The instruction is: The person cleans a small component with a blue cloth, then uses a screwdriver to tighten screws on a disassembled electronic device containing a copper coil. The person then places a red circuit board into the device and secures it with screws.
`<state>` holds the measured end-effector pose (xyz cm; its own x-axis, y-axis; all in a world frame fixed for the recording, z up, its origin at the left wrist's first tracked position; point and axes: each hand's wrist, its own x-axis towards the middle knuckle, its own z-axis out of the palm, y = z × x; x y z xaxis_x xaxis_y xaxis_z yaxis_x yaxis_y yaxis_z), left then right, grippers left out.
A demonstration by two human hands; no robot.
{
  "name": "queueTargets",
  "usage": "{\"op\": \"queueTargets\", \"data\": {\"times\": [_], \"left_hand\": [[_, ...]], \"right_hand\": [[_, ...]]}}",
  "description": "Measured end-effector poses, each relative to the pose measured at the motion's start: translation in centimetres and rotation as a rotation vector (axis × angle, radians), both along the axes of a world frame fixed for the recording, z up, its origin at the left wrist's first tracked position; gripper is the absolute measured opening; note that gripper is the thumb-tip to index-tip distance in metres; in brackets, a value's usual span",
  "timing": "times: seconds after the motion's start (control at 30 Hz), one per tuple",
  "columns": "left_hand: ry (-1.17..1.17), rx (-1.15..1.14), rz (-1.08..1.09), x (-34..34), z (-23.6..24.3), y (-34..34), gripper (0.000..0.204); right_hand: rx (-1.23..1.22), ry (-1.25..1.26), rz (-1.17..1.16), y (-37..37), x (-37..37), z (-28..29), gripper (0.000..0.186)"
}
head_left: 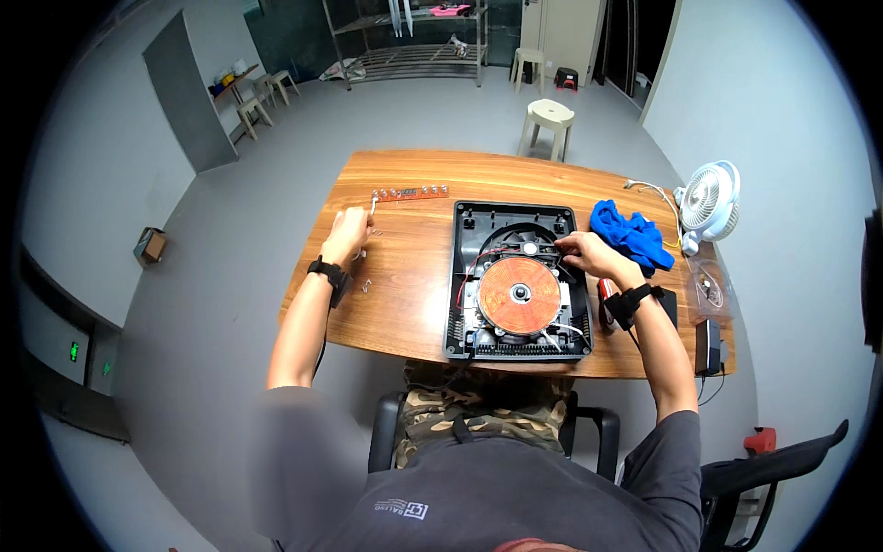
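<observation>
An open black appliance housing (457,276) lies on the wooden table, with a round copper coil (506,308) and a fan (506,237) inside. My left hand (349,230) is closed just below the narrow circuit board (409,193), by its white cable; what its fingers hold is too small to make out. Small loose bits (366,285) lie below that hand. My right hand (584,253) reaches over the housing's upper right, fingers curled at the fan's edge; their tips' contact is unclear. A red cylindrical object (606,304) is partly hidden under my right arm.
A blue cloth (630,235), white desk fan (708,198), clear bag (708,285) and black adapter (708,345) are along the table's (331,304) right side. A stool (550,118) stands beyond it. A metal rack (409,55) is at the back, a chair (763,469) at lower right.
</observation>
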<state>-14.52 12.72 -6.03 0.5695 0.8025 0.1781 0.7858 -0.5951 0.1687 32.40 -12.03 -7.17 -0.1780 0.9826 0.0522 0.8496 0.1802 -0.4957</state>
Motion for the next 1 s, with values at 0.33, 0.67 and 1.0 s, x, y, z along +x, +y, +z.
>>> {"op": "queueTargets", "data": {"times": [0.33,0.67,1.0], "left_hand": [[0.198,0.037,0.064,2.3,-6.9,6.1,0.013],[0.227,0.247,-0.040,2.9,-7.8,5.5,0.012],[0.183,0.197,-0.070,4.1,-4.6,3.5,0.012]], "right_hand": [[0.211,0.146,-0.150,-3.6,0.9,0.4,0.021],[0.016,-0.349,-0.516,-8.3,3.7,-2.2,0.041],[-0.344,-0.403,-0.616,-9.7,0.5,-3.5,0.056]]}}
